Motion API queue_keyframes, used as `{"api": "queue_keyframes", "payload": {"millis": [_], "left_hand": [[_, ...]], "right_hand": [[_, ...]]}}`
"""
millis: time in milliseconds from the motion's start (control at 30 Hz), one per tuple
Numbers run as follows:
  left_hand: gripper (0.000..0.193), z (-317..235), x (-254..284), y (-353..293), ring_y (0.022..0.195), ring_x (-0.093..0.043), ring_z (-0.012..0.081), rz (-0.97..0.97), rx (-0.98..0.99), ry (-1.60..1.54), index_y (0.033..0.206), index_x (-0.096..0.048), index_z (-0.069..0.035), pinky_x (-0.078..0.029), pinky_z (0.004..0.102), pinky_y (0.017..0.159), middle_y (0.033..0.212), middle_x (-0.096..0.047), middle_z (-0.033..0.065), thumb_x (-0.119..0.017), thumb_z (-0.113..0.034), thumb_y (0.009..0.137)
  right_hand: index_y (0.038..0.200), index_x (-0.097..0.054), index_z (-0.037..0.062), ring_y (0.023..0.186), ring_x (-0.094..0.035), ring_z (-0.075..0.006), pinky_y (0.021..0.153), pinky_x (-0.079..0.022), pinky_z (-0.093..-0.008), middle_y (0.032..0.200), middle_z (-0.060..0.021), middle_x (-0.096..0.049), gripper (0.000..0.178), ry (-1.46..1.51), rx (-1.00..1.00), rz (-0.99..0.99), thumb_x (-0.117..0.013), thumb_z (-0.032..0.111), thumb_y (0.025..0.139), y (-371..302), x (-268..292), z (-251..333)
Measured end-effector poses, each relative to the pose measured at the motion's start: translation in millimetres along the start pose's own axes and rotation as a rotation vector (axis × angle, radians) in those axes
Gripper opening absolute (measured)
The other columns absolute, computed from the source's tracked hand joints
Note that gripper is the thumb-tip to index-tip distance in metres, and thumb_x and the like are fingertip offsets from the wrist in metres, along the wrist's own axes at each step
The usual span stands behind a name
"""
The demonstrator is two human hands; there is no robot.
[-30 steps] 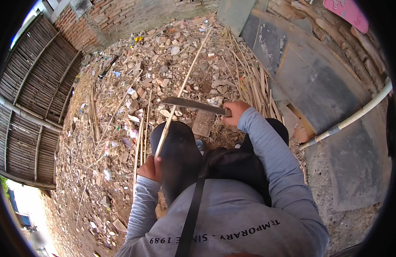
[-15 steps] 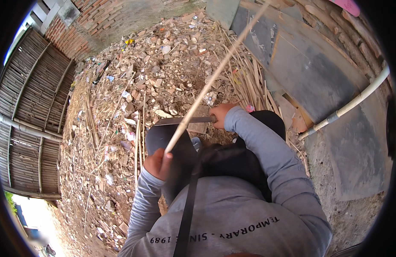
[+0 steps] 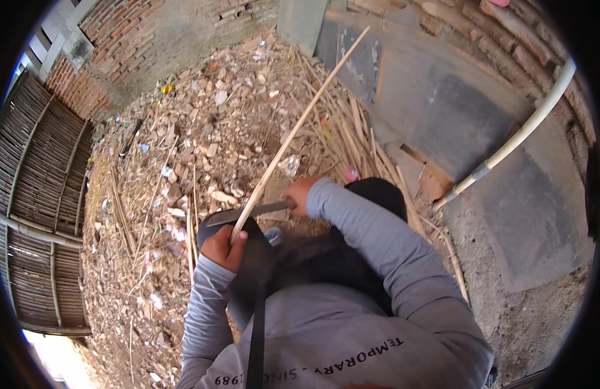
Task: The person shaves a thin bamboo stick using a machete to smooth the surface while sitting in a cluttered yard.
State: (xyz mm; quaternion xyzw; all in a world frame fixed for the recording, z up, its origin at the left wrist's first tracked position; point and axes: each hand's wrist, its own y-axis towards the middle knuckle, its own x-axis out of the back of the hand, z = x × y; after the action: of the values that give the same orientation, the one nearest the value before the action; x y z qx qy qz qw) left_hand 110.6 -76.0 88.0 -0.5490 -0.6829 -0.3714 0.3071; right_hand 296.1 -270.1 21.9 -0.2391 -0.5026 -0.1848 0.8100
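Observation:
My left hand (image 3: pixel 223 247) grips the near end of a long pale bamboo strip (image 3: pixel 300 126) that slants up and to the right, away from me. A long dark knife (image 3: pixel 245 213) is held by its handle in my right hand (image 3: pixel 299 193). Its blade lies flat across the strip, just above my left hand. Both grey sleeves come in from below, over my dark trousers.
Rubble, stones and litter (image 3: pixel 203 142) cover the ground ahead. Several bamboo strips (image 3: pixel 352 129) lie heaped to the right. A woven bamboo fence (image 3: pixel 34 207) stands at the left, a brick wall (image 3: pixel 118 45) behind, and a white pipe (image 3: pixel 520 133) crosses grey slabs (image 3: pixel 443 104) at right.
The strip has swung from nearly upright to slanting up and right. My right hand and the knife have come closer to my body, and the blade now crosses the strip near my left hand.

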Motion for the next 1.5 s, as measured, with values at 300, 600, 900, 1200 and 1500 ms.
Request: {"api": "queue_keyframes", "payload": {"millis": [300,600,900,1200,1500], "left_hand": [[0.036,20,-30,15,0.057,-0.058,0.0352,0.073,0.008,0.059,0.082,-0.061,-0.002,-0.044,0.0410,0.052,0.059,-0.057,0.0171,-0.058,-0.038,0.086],[0.027,15,14,-11,0.054,-0.058,0.0238,0.123,0.065,-0.134,0.089,-0.060,-0.002,-0.043,0.0338,0.051,0.059,-0.056,0.0133,-0.055,-0.029,0.091],[0.042,72,-10,-82,0.056,-0.054,0.0403,-0.106,0.263,0.036,0.075,-0.051,-0.003,-0.040,0.0452,0.051,0.059,-0.052,0.0206,-0.045,-0.040,0.094],[0.042,90,-14,-82,0.053,-0.053,0.0393,-0.117,0.298,-0.105,0.070,-0.050,-0.003,-0.037,0.0451,0.049,0.056,-0.050,0.0200,-0.046,-0.037,0.094],[0.041,70,-9,-74,0.059,-0.056,0.0446,-0.093,0.309,0.071,0.070,-0.051,-0.004,-0.042,0.0498,0.052,0.059,-0.054,0.0237,-0.049,-0.039,0.091]], "right_hand": [[0.099,-0.064,0.0123,0.092,-0.063,-0.0315,0.082,-0.049,-0.0418,0.095,-0.0127,-0.066,0.032,-0.007,-0.051,0.052,-0.066,0.026,0.070,-6,11,3],[0.096,-0.062,0.0111,0.087,-0.063,-0.0318,0.079,-0.049,-0.0425,0.089,-0.0130,-0.066,0.033,0.086,-0.427,-0.114,-0.068,0.034,0.073,-18,22,-34],[0.105,-0.060,0.0031,0.086,-0.062,-0.0336,0.078,-0.049,-0.0401,0.087,-0.0162,-0.065,0.048,0.327,-0.556,-0.474,-0.072,0.035,0.071,-2,20,-51],[0.104,-0.059,0.0022,0.088,-0.062,-0.0341,0.079,-0.048,-0.0399,0.096,-0.0176,-0.065,0.047,0.380,-0.610,-0.625,-0.071,0.035,0.073,-2,24,-67],[0.090,-0.058,0.0068,0.077,-0.062,-0.0367,0.069,-0.049,-0.0434,0.078,-0.0163,-0.064,0.033,0.351,-0.433,-0.771,-0.069,0.033,0.074,-8,20,-38]]}}
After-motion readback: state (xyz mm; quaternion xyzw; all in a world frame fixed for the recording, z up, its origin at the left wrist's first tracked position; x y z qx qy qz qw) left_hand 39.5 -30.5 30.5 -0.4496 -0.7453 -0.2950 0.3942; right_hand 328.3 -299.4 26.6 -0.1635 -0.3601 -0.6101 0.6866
